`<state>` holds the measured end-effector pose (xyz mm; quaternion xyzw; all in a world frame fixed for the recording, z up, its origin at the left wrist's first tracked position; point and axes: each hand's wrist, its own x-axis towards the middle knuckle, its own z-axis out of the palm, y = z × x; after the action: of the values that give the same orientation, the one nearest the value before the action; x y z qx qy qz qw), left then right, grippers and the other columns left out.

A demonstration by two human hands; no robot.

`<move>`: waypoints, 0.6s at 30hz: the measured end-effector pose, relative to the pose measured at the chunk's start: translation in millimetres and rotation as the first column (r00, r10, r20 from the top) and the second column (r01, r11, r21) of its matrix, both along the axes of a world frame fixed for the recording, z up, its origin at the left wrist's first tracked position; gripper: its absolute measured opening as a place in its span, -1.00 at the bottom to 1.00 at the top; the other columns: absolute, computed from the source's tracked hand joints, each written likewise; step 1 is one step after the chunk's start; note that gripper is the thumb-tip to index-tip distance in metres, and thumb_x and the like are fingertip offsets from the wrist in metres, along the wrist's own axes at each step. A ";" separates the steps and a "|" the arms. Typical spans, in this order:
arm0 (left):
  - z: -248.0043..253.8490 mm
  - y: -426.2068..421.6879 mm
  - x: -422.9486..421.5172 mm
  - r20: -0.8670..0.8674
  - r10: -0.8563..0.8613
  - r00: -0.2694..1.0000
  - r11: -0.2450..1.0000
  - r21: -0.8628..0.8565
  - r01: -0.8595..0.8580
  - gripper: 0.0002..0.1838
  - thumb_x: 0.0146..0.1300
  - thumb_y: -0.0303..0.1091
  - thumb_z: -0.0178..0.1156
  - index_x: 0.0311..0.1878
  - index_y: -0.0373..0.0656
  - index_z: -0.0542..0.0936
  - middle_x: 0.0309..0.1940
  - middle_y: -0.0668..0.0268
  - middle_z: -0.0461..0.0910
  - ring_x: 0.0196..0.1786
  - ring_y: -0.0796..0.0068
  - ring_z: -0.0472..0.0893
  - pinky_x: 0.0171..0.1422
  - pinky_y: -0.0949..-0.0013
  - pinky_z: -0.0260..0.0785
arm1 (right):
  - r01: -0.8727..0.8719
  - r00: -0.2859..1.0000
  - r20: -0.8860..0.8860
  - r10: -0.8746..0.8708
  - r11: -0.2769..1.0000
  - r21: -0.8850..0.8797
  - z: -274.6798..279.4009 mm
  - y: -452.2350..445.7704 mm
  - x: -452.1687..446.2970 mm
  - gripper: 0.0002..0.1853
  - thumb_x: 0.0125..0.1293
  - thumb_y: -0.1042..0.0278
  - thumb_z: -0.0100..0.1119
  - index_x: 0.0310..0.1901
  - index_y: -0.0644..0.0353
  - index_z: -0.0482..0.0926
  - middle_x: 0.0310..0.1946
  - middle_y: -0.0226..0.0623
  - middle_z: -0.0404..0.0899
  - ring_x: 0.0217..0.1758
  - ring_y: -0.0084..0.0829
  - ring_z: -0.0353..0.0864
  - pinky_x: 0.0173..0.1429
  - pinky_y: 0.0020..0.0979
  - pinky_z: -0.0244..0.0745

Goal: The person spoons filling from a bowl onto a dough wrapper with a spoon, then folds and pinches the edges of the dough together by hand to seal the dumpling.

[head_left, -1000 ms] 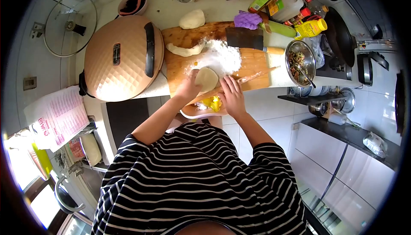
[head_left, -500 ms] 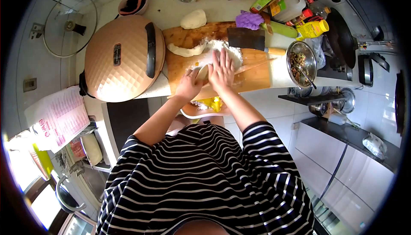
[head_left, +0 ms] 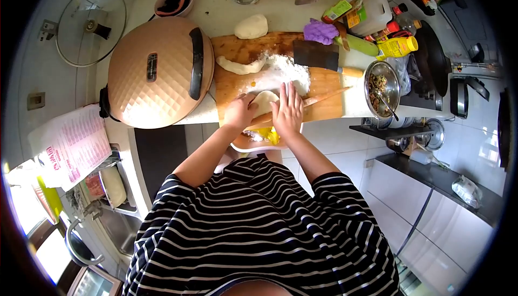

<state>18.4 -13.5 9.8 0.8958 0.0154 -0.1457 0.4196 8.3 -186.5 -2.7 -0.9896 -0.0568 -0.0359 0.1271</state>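
A flattened round of dough (head_left: pixel 265 103) lies near the front edge of the wooden board (head_left: pixel 229 88), beside white flour (head_left: pixel 286 72). My left hand (head_left: pixel 240 111) grips the round's left edge between thumb and fingers. Palm down, my right hand (head_left: pixel 288 111) rests with fingers extended on a thin rolling pin (head_left: pixel 324 97), at the round's right side. A long dough strip (head_left: pixel 239 66) is at the board's upper left, and a dough lump (head_left: pixel 251 27) sits behind the board. The cleaver (head_left: pixel 315 55) lies at the back right of the board.
A big round electric pan (head_left: pixel 156 72) stands left of the board. On the right are a metal bowl of filling (head_left: pixel 377 85), a purple cloth (head_left: pixel 320 32), a yellow bottle (head_left: pixel 398 47) and several other bottles. Below the board's front edge is a white-rimmed container (head_left: pixel 253 150).
My right hand went from the pin onto the flour, then came back to the pin at the front. The dough round, tilted up half a second ago, now lies flatter. The view has shifted slightly.
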 end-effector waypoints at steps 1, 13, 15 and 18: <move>-3.4 0.3 1.1 -0.008 0.002 1.000 1.000 -0.005 -0.002 -0.66 0.17 -0.20 0.20 -0.01 -0.10 0.61 -0.12 0.05 0.63 -0.06 0.01 0.60 0.07 0.11 0.45 | -0.008 1.000 0.010 0.008 1.000 0.003 1.1 1.6 5.9 -0.31 0.40 0.01 0.00 0.46 0.17 0.15 0.48 -0.02 0.09 0.49 -0.04 0.13 0.51 -0.06 0.01; 7.3 0.8 21.2 -0.171 -0.077 0.982 0.993 0.080 0.092 -0.51 0.16 -0.01 0.24 0.09 -0.06 0.56 -0.09 0.04 0.65 -0.07 0.00 0.63 0.03 0.09 0.44 | 0.023 0.999 0.033 -0.026 0.996 0.087 -7.3 6.6 22.3 -0.27 0.37 -0.02 0.02 0.48 0.12 0.10 0.47 -0.02 0.09 0.52 0.00 0.05 0.54 0.04 -0.14; 3.1 1.9 14.9 -0.097 -0.057 0.994 0.995 0.072 0.064 -0.55 0.16 -0.06 0.22 0.09 -0.04 0.57 -0.13 0.02 0.65 -0.10 -0.02 0.63 0.01 0.08 0.45 | 0.002 1.000 0.008 -0.003 0.996 0.091 -4.7 -2.5 5.6 -0.24 0.36 -0.05 0.04 0.49 0.11 0.09 0.48 -0.03 0.07 0.52 -0.01 0.05 0.54 0.06 -0.13; -4.8 -2.0 4.8 0.036 0.021 0.999 0.999 0.028 -0.022 -0.57 0.17 -0.08 0.21 0.06 -0.08 0.57 -0.18 0.02 0.66 -0.12 -0.03 0.64 -0.05 0.07 0.45 | -0.032 0.999 -0.043 0.034 0.999 0.035 0.5 -16.6 -25.2 -0.23 0.33 -0.06 0.09 0.48 0.09 0.13 0.49 -0.04 0.05 0.52 -0.01 0.03 0.53 0.06 -0.14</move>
<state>23.2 -15.5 4.9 0.9039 0.0196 -0.1250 0.4086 -17.0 -203.1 -2.2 -0.9868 -0.0696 -0.0133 0.1459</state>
